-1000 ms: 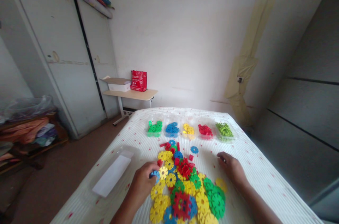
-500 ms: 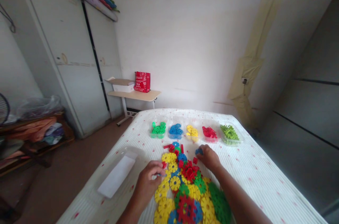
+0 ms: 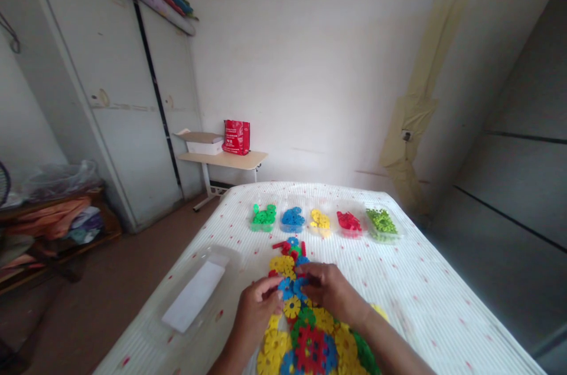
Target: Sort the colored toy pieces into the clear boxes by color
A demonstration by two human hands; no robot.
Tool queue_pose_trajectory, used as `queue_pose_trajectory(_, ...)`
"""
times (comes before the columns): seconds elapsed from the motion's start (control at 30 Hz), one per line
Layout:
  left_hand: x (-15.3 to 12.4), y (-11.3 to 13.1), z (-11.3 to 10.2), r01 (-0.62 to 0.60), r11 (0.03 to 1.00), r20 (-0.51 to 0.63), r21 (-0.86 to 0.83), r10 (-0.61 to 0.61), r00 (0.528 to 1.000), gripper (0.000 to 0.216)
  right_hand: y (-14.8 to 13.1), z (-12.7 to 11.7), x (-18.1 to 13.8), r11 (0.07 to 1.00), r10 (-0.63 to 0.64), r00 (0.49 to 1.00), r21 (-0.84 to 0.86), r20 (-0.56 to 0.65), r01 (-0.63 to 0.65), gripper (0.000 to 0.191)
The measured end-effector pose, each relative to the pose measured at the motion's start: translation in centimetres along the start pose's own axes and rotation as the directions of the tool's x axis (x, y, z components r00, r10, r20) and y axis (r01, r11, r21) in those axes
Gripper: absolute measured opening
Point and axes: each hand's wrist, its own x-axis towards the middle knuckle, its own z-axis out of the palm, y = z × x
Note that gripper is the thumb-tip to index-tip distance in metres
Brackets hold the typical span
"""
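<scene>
My left hand (image 3: 256,310) pinches a blue notched flower-shaped disc (image 3: 286,288) by its left edge. From the other side, my right hand (image 3: 333,292) holds a second blue disc (image 3: 300,289). The two discs meet or overlap between my fingertips; whether they interlock I cannot tell. Beneath both hands spreads a pile of plastic building pieces: yellow flower discs (image 3: 274,344), red square pieces (image 3: 311,351) and green discs (image 3: 305,319). My right hand and forearm cover part of the pile's right side. Several red sticks and a blue disc (image 3: 293,241) lie at its far end.
Across the back of the table (image 3: 443,304) stand clear tubs of green (image 3: 264,217), blue (image 3: 293,218), yellow (image 3: 320,221), red (image 3: 349,224) and lime pieces (image 3: 381,223). On the left lies a clear tray with a white sheet (image 3: 195,297). A side table holds a red bag (image 3: 236,137).
My right hand has moved left with its blue disc from the pile's right edge. My left hand has shifted slightly right, and the two discs are now together over the pile.
</scene>
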Motion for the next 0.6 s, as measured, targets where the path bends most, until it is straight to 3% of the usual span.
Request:
queue_pose_trajectory(0.13, -0.3, -0.4, 0.7, 0.018, 1.000, 0.025, -0.025, -0.018, 1.000, 0.049, -0.7, 1.0, 0.4, 0.995, 0.036, 0.998, -0.090, 0.053, -0.031, 0.019)
queue_pose_trajectory(0.3, -0.2, -0.3, 0.6, -0.020, 0.998, -0.002, -0.060, 0.020, 1.000, 0.050, -0.3, 0.4, 2.2, 0.949, 0.309, 0.947, -0.086, 0.082, -0.302, 0.013)
queue_pose_trajectory(0.47, 0.3, -0.4, -0.3, -0.112, 0.990, -0.137, 0.082, 0.123, 0.983, 0.036, -0.7, -2.8, 7.8, 0.927, 0.301, 0.937, -0.178, -0.177, -0.331, 0.012)
queue_pose_trajectory(0.6, 0.5, -0.7, -0.8, -0.186, 0.963, -0.168, 0.194, 0.219, 0.961, 0.027, -1.0, -4.1, 11.2, 0.895, 0.222, 0.909, -0.297, -0.353, -0.334, 0.028)
